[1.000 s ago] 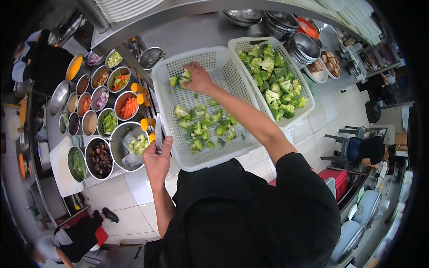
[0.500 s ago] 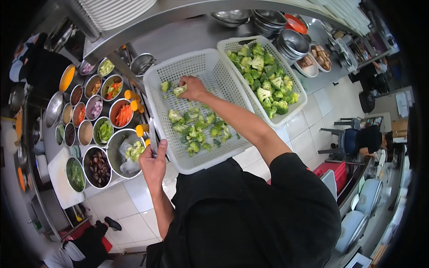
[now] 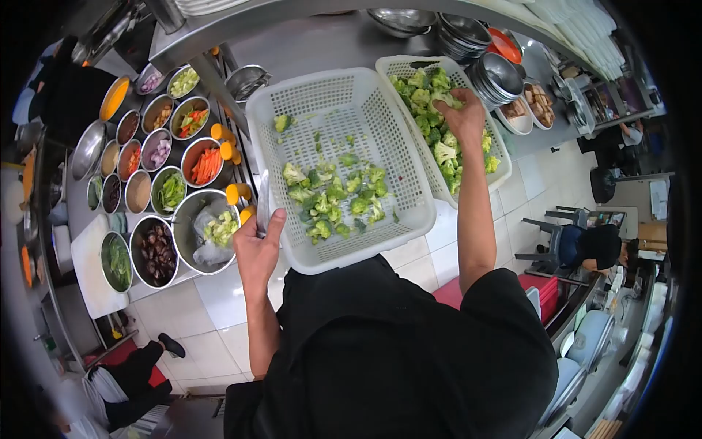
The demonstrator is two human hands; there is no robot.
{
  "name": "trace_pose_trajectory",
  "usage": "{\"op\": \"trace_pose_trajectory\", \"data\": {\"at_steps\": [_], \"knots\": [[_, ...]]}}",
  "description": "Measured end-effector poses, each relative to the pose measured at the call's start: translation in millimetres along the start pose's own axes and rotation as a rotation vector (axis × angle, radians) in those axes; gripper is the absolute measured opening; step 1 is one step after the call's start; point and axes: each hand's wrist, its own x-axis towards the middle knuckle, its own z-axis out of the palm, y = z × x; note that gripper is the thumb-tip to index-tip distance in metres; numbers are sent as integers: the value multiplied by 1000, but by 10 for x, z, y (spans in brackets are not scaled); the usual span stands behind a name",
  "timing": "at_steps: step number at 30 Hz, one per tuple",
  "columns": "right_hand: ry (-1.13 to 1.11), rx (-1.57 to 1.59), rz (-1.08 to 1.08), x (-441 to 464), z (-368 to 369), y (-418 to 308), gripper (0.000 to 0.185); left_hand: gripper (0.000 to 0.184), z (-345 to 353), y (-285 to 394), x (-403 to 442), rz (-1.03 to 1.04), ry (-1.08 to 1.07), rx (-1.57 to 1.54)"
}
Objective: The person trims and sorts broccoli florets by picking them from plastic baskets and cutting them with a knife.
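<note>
My left hand (image 3: 257, 249) is closed round the handle of a knife (image 3: 264, 201), its blade pointing up beside the near basket's left wall. That white perforated basket (image 3: 342, 254) holds cut broccoli florets (image 3: 333, 197) over its lower half, and a lone floret (image 3: 282, 123) lies near its upper left. My right hand (image 3: 468, 117) is over the second white basket (image 3: 431, 192), which is heaped with broccoli (image 3: 418, 95). Its curled fingers and thumb are round a pale green floret (image 3: 444, 99), partly hidden by the fingers and touching or just above the heap.
Steel pots stand on the left, with carrot strips (image 3: 207, 166), dark mushrooms (image 3: 157, 252) and a plastic bag (image 3: 212, 249) of greens. A white cutting board (image 3: 88, 260) lies beyond. Stacked metal bowls (image 3: 499, 77) stand at right. A steel shelf (image 3: 292, 22) crosses above; people are nearby.
My right hand has carried a floret rightward from the near basket to the heaped one. My left hand keeps the knife. The whole view has shifted slightly.
</note>
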Motion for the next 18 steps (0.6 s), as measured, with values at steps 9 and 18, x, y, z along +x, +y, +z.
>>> {"op": "trace_pose_trajectory", "data": {"at_steps": [9, 18], "knots": [[-371, 326, -391, -518, 1075, -1296, 41, 37, 3, 67, -40, 15, 6, 40], [-553, 196, -410, -1128, 2234, -1702, 38, 40, -197, -76, -156, 33, 124, 31]]}}
